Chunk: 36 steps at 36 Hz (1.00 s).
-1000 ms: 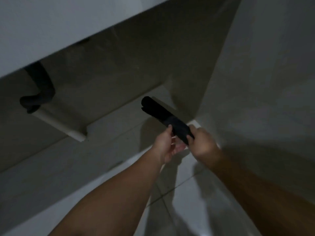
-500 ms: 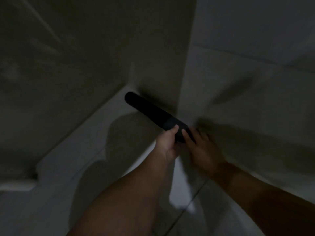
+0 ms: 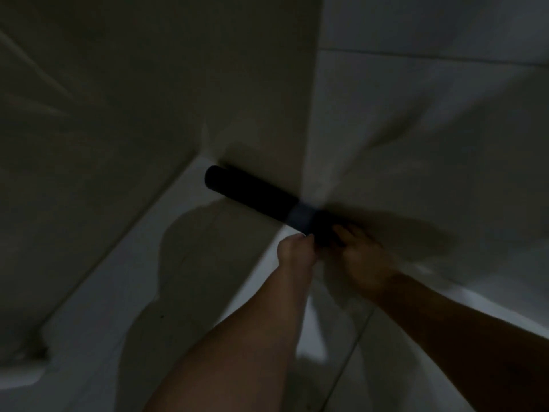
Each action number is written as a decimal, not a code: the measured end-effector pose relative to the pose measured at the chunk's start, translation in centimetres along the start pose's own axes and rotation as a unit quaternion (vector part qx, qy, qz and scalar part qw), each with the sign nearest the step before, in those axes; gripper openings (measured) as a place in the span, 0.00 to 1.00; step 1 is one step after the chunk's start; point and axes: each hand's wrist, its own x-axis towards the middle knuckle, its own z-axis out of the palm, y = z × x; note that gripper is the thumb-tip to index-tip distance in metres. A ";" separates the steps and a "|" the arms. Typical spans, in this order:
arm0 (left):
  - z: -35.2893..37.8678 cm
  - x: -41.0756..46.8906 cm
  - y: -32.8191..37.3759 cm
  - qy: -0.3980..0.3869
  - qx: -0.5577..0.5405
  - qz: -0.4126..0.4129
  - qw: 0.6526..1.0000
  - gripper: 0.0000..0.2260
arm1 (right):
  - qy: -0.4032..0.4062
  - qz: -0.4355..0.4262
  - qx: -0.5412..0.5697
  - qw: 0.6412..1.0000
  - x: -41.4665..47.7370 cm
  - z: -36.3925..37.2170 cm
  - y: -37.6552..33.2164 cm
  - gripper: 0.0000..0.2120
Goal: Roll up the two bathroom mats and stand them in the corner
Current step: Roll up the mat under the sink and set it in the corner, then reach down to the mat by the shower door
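The head view looks down into a dim tiled corner (image 3: 309, 162), where a dark rolled mat (image 3: 252, 193) hangs at a slant with its far end close to the base of the wall (image 3: 148, 99) and its near end at the two hands. The left hand (image 3: 295, 248) pinches the near end with its fingertips — a closed grip on the mat. The right hand (image 3: 361, 257) cups the same end from the other side, fingers curled on it, though shadow hides exactly how firmly. A paler band (image 3: 300, 217) crosses the roll just ahead of the hands. Judging by the slant, the step in hand is setting this roll upright in the corner. To do it well, the far end should go flat onto the floor (image 3: 166, 263) right where the two walls meet, then the near end should be tipped up until the roll leans into both walls — keeping the pinch tight so the loose edge cannot unwind. Only one mat is visible.
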 end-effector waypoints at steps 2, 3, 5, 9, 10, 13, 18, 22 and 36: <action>0.1 0.2 -0.8 0.039 0.049 0.030 0.998 0.05 | 0.014 -0.010 0.009 1.000 -0.3 -0.6 0.1 0.20; 0.1 0.1 -1.1 0.049 0.073 0.050 0.995 0.05 | 0.021 -0.016 0.010 1.000 -0.3 -1.0 0.3 0.21; 0.3 -0.5 -1.6 0.046 0.114 0.080 0.989 0.11 | 0.022 -0.022 0.005 0.999 -0.8 -2.0 0.7 0.21; 0.2 -2.9 -1.4 0.030 0.241 0.200 0.949 0.17 | 0.008 -0.017 0.037 0.999 -3.1 -3.8 1.9 0.15; 0.3 -3.6 -1.5 0.023 0.273 0.222 0.936 0.16 | 0.001 -0.012 0.050 0.999 -3.8 -4.5 2.0 0.16; 1.4 -5.8 -2.8 -0.052 0.350 0.240 0.904 0.12 | -0.058 0.043 0.039 0.997 -6.6 -5.8 3.1 0.18; 6.4 -9.6 -7.3 -0.184 0.441 0.292 0.829 0.04 | -0.067 0.121 0.007 0.990 -14.0 -7.4 5.2 0.15; 10.8 -14.0 -10.3 -0.268 0.419 0.343 0.797 0.07 | -0.055 0.211 -0.015 0.976 -22.3 -9.5 7.0 0.15; 17.0 -27.3 -11.9 -0.383 0.511 0.493 0.591 0.18 | 0.024 0.364 -0.117 0.924 -42.0 -16.2 9.8 0.19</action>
